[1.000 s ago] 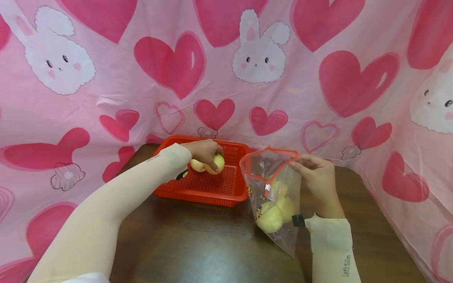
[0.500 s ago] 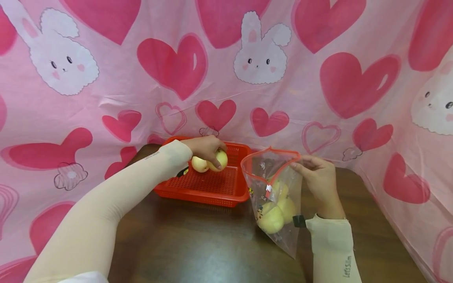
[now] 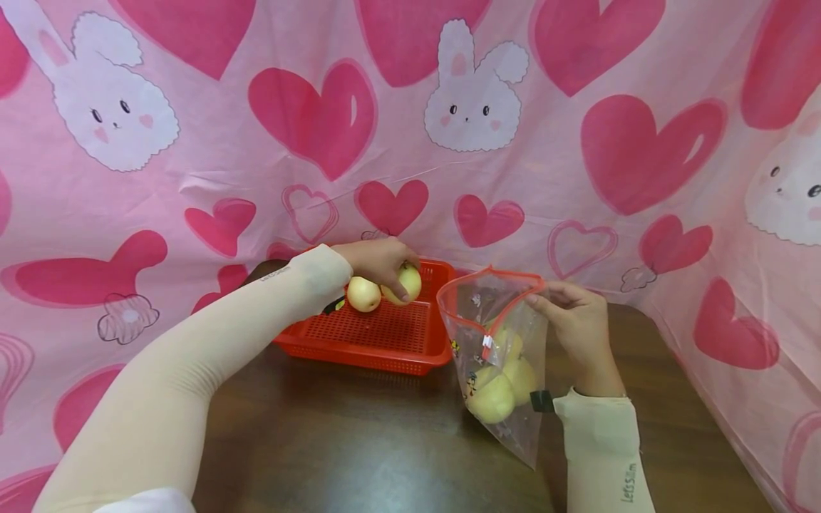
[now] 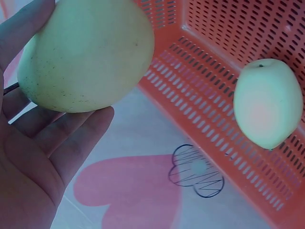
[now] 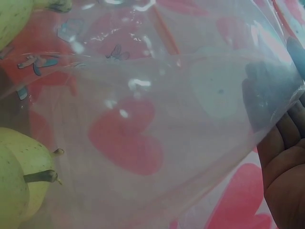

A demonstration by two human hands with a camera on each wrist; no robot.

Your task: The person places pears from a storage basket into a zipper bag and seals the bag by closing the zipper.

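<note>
My left hand grips a pale yellow pear over the red basket. In the left wrist view, fingers and thumb wrap round this speckled pear, with the basket beyond. A second pear lies in the basket. At the right, my right hand pinches the orange-red rim of a clear zip bag between thumb and fingers. The bag's mouth gapes toward the basket, and several pears fill its lower part. In the right wrist view, stems show on the bagged pears.
A dark wooden table bears the basket. A pink cloth with hearts and rabbits hangs close behind it and along both sides. A white slider sits on the bag's rim, near the basket's right end.
My left hand has lifted the pear and moved slightly right and away, apart from the pear still in the basket. My right hand and the bag have hardly moved.
</note>
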